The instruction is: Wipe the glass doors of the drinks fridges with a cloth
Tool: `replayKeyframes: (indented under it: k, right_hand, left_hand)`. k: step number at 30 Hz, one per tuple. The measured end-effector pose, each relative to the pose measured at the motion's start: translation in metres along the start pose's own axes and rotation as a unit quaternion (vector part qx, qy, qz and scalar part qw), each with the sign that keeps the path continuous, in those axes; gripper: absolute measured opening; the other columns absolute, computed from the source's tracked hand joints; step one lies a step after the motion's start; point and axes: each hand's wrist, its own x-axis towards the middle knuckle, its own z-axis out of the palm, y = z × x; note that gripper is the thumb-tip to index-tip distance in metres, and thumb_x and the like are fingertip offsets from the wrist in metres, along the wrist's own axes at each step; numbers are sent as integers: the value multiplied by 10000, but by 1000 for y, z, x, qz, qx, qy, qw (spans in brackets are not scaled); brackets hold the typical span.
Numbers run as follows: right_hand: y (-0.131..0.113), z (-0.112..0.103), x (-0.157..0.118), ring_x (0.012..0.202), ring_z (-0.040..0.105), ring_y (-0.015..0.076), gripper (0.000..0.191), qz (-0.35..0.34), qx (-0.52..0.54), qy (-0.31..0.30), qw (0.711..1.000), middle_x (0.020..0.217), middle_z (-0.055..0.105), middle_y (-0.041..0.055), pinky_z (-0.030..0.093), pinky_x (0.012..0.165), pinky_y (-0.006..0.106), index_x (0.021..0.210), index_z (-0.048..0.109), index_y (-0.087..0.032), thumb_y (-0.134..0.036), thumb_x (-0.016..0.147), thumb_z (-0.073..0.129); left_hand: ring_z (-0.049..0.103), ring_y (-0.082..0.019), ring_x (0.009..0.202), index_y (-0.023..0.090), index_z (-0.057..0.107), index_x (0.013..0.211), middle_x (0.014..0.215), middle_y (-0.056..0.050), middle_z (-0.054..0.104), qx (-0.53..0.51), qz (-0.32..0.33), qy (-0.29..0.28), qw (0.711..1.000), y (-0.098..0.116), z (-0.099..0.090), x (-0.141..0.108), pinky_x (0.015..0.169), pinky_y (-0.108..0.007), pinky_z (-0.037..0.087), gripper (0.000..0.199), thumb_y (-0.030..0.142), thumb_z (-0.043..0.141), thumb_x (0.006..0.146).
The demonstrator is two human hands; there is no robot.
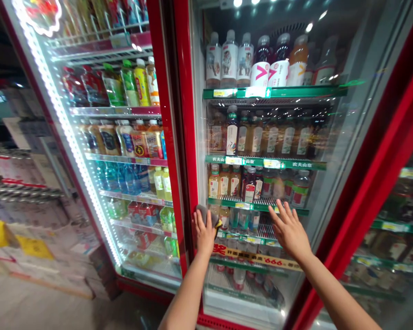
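Observation:
My left hand (204,233) presses a grey cleaning cloth or sponge (203,214) against the glass door of a drinks cooler (254,293), close to the door's red frame (186,183). A small yellow piece (219,224) shows at the pad's right edge, but I cannot tell what it is. My right hand (289,230) is flat on the same glass with its fingers spread, holding nothing. Behind the glass, rows of bottled drinks (249,185) stand on green-edged shelves.
A second glass-door cooler (117,137) with a lit edge stands to the left, and a third (388,243) to the right. Stacked cardboard cartons (44,247) with yellow labels line the far left. A red-and-yellow prize strip (258,256) crosses the glass below my hands.

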Motion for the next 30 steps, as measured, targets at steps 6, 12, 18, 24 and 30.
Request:
replayKeyframes:
  k: [6, 12, 18, 24, 30]
  right_hand:
    - [-1, 19, -6, 1531, 195, 399, 926, 30, 4, 2, 1000, 1688, -38, 84, 353, 1163, 609, 1602, -132, -312, -265, 970, 544]
    - [5, 27, -13, 1516, 246, 410, 917, 23, 26, 10, 999, 1697, -28, 67, 342, 1166, 623, 1619, -56, -326, -255, 934, 550]
    - [12, 32, -18, 1508, 239, 446, 929, 14, 30, 4, 999, 1696, -74, 53, 358, 1141, 659, 1620, -47, -331, -232, 911, 545]
    - [10, 30, -19, 1517, 207, 445, 901, 23, 38, 9, 999, 1697, -41, 69, 331, 1152, 679, 1620, -41, -328, -209, 935, 532]
    - [9, 29, -19, 1510, 221, 456, 919, 22, 45, 12, 999, 1697, -42, 65, 339, 1141, 690, 1618, -47, -331, -188, 918, 532]
  left_hand:
    - [194, -354, 1531, 315, 233, 1595, 1704, -143, 76, -19, -26, -30, 999, 18, 5, -23, 1166, -505, 406, 939, 22, 642, 802]
    - [101, -384, 1548, 313, 121, 1616, 1707, -152, -8, -19, -132, -1, 991, 2, 1, -20, 1203, -626, 279, 956, 41, 596, 833]
    - [167, -373, 1538, 312, -16, 1618, 1702, -168, -33, -47, -199, 13, 979, 1, -10, -25, 1130, -531, 442, 964, 61, 542, 873]
    - [118, -329, 1555, 254, 15, 1625, 1702, -161, 9, -75, -191, 13, 979, -9, -17, 30, 1217, -530, 315, 888, 107, 524, 913]
    - [241, -374, 1510, 240, -74, 1615, 1676, -232, 45, -76, -197, -5, 977, 5, -26, -16, 1130, -544, 438, 962, 45, 515, 880]
